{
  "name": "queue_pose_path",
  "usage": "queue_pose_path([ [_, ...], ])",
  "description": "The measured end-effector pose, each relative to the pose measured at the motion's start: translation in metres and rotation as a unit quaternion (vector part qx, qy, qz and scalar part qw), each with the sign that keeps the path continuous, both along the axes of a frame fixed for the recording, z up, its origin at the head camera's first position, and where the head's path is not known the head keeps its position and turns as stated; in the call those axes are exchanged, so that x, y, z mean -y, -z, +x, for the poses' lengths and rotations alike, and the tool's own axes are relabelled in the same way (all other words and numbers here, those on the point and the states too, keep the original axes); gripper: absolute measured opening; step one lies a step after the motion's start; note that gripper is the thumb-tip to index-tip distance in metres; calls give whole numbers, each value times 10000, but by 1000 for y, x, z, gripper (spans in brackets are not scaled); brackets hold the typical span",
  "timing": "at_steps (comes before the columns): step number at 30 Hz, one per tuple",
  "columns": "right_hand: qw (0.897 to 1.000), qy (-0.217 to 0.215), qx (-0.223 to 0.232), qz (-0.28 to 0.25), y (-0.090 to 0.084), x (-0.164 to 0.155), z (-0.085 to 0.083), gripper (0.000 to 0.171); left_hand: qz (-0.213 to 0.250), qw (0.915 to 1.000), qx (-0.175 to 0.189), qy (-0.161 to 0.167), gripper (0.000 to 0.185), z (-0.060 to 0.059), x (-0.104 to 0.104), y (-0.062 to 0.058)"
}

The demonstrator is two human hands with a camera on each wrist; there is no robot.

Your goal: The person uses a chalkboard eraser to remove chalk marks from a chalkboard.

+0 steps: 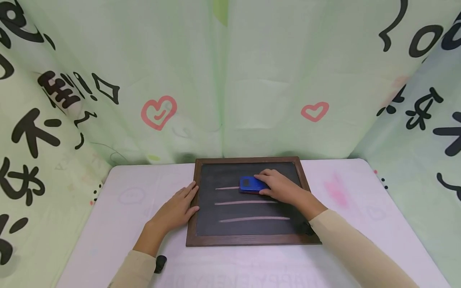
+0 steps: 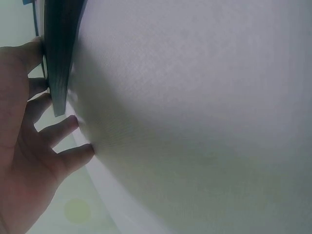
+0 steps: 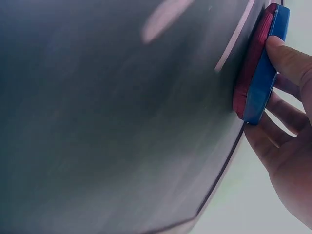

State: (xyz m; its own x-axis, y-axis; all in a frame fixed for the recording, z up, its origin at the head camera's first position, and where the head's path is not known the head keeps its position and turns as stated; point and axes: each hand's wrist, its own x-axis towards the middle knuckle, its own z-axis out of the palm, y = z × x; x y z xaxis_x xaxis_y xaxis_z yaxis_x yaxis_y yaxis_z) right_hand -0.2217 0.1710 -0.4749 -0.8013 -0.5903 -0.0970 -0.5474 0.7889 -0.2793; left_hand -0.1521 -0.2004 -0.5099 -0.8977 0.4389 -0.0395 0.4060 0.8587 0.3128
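Gripping: the right hand (image 1: pixel 282 188) holds a blue eraser (image 1: pixel 252 184), fingers curled over its top and far edge, thumb at the near side.
Eraser: lies flat on the chalkboard (image 1: pixel 230 224), in its upper middle part, on the right end of the top chalk line (image 1: pixel 227 188); the right wrist view shows its red felt face (image 3: pixel 249 73) against the dark surface.
Eraser axis: long side runs left to right, along the chalk lines; its free end points left.
Left hand (image 1: pixel 178 210): relaxed, fingers straight, flat on the table (image 1: pixel 119 216), fingertips touching the board's left frame (image 2: pixel 58 58).
Chalkboard: wooden frame, long side across the table, three pale lines one below another.
Around: green printed curtains (image 1: pixel 252 80) behind and to both sides.
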Motion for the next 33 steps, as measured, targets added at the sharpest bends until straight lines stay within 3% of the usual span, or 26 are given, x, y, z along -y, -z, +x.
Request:
queue_pose_path([
  [33, 9977, -605, 118, 288, -5, 124, -14, 59, 41, 10000, 81, 6, 72, -4, 2, 1],
])
